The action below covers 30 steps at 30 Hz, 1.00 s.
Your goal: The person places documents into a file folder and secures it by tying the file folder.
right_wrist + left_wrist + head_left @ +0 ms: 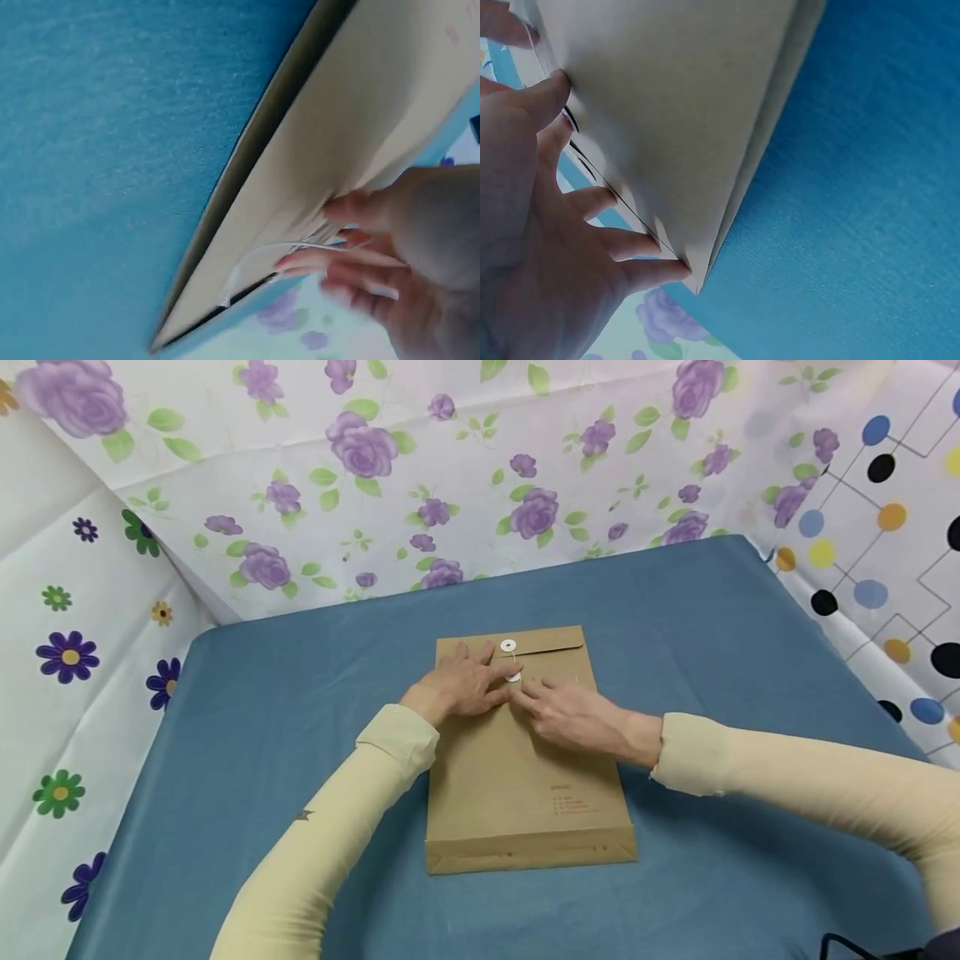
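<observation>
A brown kraft paper envelope [525,777] lies flat, its flap folded down at the far end. One white round button [508,645] sits on the flap, and a lower white button [513,677] is partly covered by fingers. Spread across the upper left of the envelope, my left hand [463,683] presses the paper with nearly straight fingers. My right hand [570,714] rests on the envelope just right of the lower button, pinching a thin white string [262,247]. In the right wrist view the string curves from the flap towards the fingers; its end is hidden.
A blue cloth [300,735] covers the table under the envelope. Flower-patterned sheeting [420,468] hangs behind, and dotted sheeting [885,543] stands on the right. A dark cable [832,939] shows at the bottom right corner.
</observation>
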{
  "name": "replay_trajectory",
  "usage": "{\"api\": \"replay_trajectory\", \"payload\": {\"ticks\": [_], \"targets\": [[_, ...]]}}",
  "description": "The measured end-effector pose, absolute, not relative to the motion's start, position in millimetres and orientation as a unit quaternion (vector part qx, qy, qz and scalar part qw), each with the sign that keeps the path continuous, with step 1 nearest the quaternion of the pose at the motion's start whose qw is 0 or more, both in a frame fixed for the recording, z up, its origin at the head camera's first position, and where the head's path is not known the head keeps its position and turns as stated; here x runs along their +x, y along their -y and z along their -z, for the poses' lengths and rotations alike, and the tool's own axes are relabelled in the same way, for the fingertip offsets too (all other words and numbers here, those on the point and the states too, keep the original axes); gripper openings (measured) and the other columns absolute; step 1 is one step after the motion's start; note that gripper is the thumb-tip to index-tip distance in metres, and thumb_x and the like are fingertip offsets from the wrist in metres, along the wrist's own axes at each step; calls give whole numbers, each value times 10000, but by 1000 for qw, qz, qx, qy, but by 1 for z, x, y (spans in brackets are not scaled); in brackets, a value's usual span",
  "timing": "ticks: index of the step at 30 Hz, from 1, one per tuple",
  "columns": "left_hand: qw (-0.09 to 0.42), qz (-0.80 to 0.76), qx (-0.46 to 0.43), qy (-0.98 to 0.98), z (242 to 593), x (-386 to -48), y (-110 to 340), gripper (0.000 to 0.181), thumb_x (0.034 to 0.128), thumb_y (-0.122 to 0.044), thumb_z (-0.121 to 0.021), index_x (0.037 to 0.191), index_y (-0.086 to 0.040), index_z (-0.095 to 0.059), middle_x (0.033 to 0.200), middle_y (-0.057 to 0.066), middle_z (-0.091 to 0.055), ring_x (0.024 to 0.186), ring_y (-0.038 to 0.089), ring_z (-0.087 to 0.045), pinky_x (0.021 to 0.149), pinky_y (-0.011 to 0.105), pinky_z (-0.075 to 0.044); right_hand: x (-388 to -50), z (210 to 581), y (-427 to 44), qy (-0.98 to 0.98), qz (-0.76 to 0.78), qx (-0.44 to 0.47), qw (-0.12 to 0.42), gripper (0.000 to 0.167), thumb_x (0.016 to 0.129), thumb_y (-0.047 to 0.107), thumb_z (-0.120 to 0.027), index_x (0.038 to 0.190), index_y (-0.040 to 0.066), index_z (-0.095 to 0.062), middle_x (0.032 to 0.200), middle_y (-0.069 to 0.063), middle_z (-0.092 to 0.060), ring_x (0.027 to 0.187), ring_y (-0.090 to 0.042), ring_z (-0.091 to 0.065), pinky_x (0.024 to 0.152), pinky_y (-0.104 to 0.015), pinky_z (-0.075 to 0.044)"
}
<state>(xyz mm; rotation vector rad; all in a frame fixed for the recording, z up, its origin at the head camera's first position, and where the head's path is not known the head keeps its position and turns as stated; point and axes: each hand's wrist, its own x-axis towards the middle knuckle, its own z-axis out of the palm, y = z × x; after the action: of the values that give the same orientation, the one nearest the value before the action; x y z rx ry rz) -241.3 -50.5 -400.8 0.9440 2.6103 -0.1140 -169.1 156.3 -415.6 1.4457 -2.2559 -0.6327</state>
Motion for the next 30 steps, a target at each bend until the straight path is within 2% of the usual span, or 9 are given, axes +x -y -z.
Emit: {"api": "replay_trajectory", "payload": {"ticks": [1, 3, 5, 8, 13, 22, 25, 27, 30], "targets": [[180, 42, 334, -924, 401, -241, 51, 583, 1078, -537, -414, 1627, -430, -248, 1716, 138, -105, 1479, 563, -196, 1104, 648, -353, -172, 414, -157, 811, 199, 523, 170, 198, 949, 97, -696, 1107, -10, -751, 1212, -134, -640, 931, -250, -585, 776, -328, -515], [177, 51, 335, -924, 401, -241, 50, 585, 1077, -550, -401, 1628, -436, -240, 1716, 136, -106, 1471, 553, -223, 1096, 629, -370, -179, 413, -161, 831, 113, 533, 112, 159, 943, 33, -681, 1082, -12, -743, 1250, -115, -662, 943, -242, -594, 788, -331, -527], [173, 60, 335, -924, 401, -240, 50, 593, 1074, -560, -401, 1629, -444, -228, 1717, 129, -107, 1454, 529, -263, 1071, 607, -397, -187, 413, -166, 850, 14, 524, 53, 112, 945, -12, -657, 1018, 33, -728, 1141, -73, -706, 928, -234, -608, 793, -348, -538], [170, 68, 333, -925, 401, -240, 49, 604, 1069, -568, -407, 1629, -452, -213, 1718, 121, -109, 1439, 506, -283, 1056, 596, -398, -193, 413, -173, 870, -101, 483, -2, 123, 986, -13, -607, 997, 66, -701, 1118, -108, -721, 1012, -260, -655, 839, -386, -556], [176, 56, 327, -927, 400, -240, 50, 609, 1066, -562, -425, 1629, -448, -221, 1719, 115, -112, 1479, 516, -221, 1102, 625, -345, -192, 420, -176, 870, -188, 455, -24, 207, 1045, 12, -524, 1094, 16, -725, 1292, -220, -671, 1257, -359, -616, 976, -460, -531], [180, 34, 323, -928, 399, -241, 53, 638, 1055, -574, -449, 1635, -377, -270, 1717, 111, -134, 1475, 512, -237, 1105, 637, -337, -195, 421, -165, 855, -207, 474, -30, 206, 1050, 27, -534, 1117, 14, -729, 1301, -197, -674, 1220, -301, -646, 998, -416, -520], [187, 12, 314, -931, 399, -243, 56, 705, 1042, -578, -478, 1647, -285, -266, 1718, 86, -135, 1519, 484, -173, 1152, 611, -300, -197, 418, -160, 852, -207, 480, -36, 179, 1046, 37, -553, 1083, 30, -728, 1163, -134, -731, 1089, -234, -703, 927, -377, -558], [195, -6, 302, -933, 399, -243, 59, 780, 1029, -584, -502, 1654, -200, -238, 1719, 79, -127, 1547, 437, -115, 1195, 566, -253, -200, 415, -155, 852, -204, 480, -39, 157, 1043, 52, -571, 1053, 43, -728, 1037, -82, -749, 945, -167, -716, 844, -345, -575], [203, -25, 289, -935, 400, -244, 63, 876, 1015, -591, -522, 1648, -83, -193, 1719, 102, -111, 1565, 372, -74, 1230, 489, -197, -207, 408, -144, 856, -195, 476, -46, 159, 1039, 49, -573, 1013, 47, -729, 875, -30, -723, 741, -87, -650, 739, -302, -558]]}}
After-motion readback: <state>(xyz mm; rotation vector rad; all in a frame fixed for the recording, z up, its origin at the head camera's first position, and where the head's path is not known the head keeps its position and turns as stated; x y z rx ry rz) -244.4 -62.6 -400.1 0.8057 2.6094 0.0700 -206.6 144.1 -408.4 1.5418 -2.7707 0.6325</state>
